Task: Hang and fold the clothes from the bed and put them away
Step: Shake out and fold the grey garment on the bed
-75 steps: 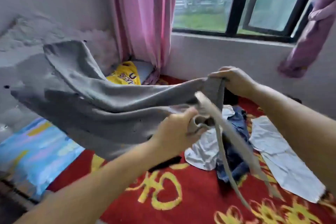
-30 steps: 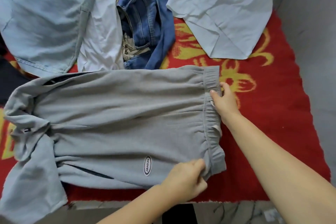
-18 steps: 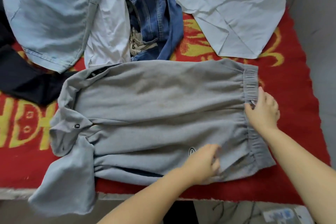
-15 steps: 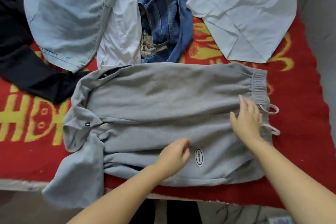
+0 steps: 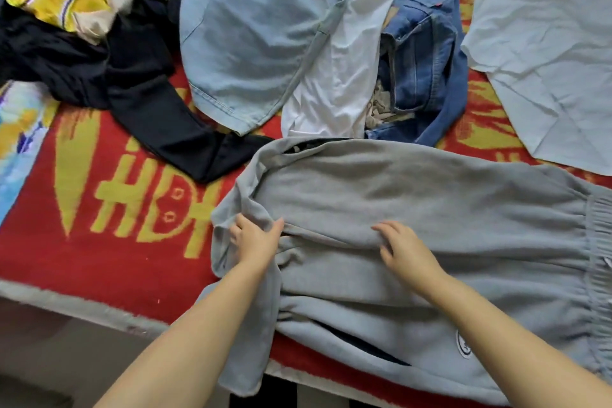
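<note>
Your left hand (image 5: 255, 242) has its grip on the bunched leg end of the grey sweatpants (image 5: 414, 209), thumb on top of the fold and fingers tucked against the cloth, pinching it. Your right hand (image 5: 405, 250) has no grip at all: its fingers lie spread and nearly flat on the middle of the pants, pressing the fleece down.

The pants lie sideways across the near edge of the bed (image 5: 109, 242), waistband (image 5: 596, 258) to your right, leg ends to your left, one cuff spilling over the edge toward you. Expect thick, soft fleece: limp, not slippery, heavy enough to stay where you smooth it but prone to sagging if you lift it by one point. Take it by the doubled edges, at cuffs and elastic waistband, where the cloth gives you something firm, and bring up the hanging cuff first.

Beyond the pants the rest waits in a heap: a black garment (image 5: 132, 76), a pale denim piece (image 5: 248, 43), a white shirt (image 5: 337, 76), blue jeans (image 5: 427, 60), and a light shirt (image 5: 543, 43) spread flat on the right.
</note>
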Action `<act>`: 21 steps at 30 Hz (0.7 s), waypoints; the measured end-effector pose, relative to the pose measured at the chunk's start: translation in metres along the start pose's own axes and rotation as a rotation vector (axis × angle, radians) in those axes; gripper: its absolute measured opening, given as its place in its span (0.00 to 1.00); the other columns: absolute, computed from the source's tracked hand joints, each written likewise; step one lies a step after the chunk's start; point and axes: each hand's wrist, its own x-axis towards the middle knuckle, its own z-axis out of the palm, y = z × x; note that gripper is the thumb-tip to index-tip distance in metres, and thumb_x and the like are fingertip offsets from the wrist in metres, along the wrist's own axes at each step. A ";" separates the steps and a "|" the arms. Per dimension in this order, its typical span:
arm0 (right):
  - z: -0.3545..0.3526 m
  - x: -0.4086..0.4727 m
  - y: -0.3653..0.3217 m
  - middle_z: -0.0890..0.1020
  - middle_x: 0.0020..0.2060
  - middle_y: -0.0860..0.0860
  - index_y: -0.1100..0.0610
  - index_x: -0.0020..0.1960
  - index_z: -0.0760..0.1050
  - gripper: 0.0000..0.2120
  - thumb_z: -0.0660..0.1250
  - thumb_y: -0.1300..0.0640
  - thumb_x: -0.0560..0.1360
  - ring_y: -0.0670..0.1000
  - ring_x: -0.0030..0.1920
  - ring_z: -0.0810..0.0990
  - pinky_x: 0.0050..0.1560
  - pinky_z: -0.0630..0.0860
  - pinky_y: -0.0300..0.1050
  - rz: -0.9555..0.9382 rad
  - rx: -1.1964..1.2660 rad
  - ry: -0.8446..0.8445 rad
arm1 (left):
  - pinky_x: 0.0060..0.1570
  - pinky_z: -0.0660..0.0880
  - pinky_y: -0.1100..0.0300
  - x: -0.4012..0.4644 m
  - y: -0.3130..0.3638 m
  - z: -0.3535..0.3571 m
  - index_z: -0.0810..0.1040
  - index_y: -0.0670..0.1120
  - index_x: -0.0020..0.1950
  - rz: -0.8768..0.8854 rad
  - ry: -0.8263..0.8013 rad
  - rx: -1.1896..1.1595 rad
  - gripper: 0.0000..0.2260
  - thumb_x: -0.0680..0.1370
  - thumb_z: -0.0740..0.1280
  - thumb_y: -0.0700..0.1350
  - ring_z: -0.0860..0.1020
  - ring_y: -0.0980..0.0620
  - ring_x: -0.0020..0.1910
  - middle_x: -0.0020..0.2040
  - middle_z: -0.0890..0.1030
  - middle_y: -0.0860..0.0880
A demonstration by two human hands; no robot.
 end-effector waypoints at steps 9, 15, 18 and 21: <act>0.021 0.064 -0.088 0.73 0.66 0.56 0.60 0.67 0.73 0.19 0.60 0.66 0.77 0.57 0.66 0.70 0.66 0.65 0.49 0.154 -0.004 0.158 | 0.33 0.67 0.57 0.136 -0.006 -0.114 0.69 0.45 0.41 0.247 0.086 -0.430 0.05 0.75 0.64 0.39 0.70 0.49 0.33 0.36 0.71 0.48; 0.012 0.149 -0.150 0.70 0.67 0.57 0.58 0.72 0.66 0.24 0.59 0.63 0.77 0.58 0.66 0.68 0.62 0.67 0.52 0.240 -0.105 0.196 | 0.30 0.73 0.62 0.274 0.017 -0.208 0.74 0.45 0.54 0.139 -0.245 -0.490 0.08 0.77 0.68 0.44 0.74 0.54 0.34 0.45 0.77 0.46; 0.015 0.174 -0.160 0.68 0.71 0.55 0.56 0.72 0.66 0.25 0.60 0.64 0.75 0.58 0.68 0.67 0.65 0.66 0.52 0.258 -0.110 0.216 | 0.46 0.78 0.55 0.290 0.013 -0.184 0.71 0.40 0.62 0.024 -0.286 -0.435 0.22 0.79 0.64 0.56 0.80 0.49 0.46 0.55 0.79 0.42; 0.019 0.188 -0.158 0.65 0.72 0.56 0.56 0.73 0.65 0.27 0.61 0.65 0.75 0.58 0.70 0.65 0.65 0.66 0.54 0.274 -0.113 0.255 | 0.60 0.72 0.46 0.276 -0.006 -0.146 0.66 0.39 0.68 0.146 -0.273 -0.006 0.31 0.75 0.67 0.59 0.73 0.41 0.62 0.64 0.73 0.41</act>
